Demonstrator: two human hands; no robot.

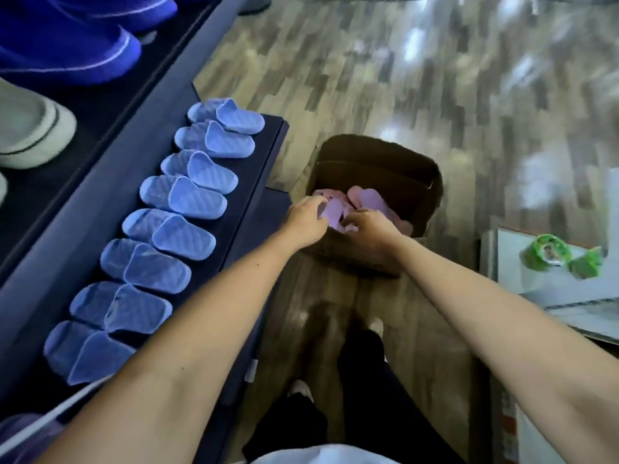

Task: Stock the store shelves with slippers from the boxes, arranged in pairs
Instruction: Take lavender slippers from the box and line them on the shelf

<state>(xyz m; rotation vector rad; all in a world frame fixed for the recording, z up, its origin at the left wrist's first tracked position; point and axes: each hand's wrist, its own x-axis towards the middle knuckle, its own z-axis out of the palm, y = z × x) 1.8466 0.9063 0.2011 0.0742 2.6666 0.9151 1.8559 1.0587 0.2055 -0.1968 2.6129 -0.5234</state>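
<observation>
An open cardboard box [415, 182] stands on the floor ahead of me, holding several pink slippers [368, 199]. Both my hands reach into it. My left hand [306, 217] grips a pink slipper [331, 212] at the box's left side. My right hand [370, 226] curls its fingers round the same pile of pink slippers, close beside the left hand. On the dark shelf [261, 152] to my left lies a row of several light-blue slippers [197, 192], set in overlapping pairs.
A higher shelf at far left carries dark-blue slippers [83, 45] and white ones [30, 128]. At right stands a white surface [536, 279] with green packaged items [549, 252]. My legs and feet are below the box on the wooden floor [435, 78].
</observation>
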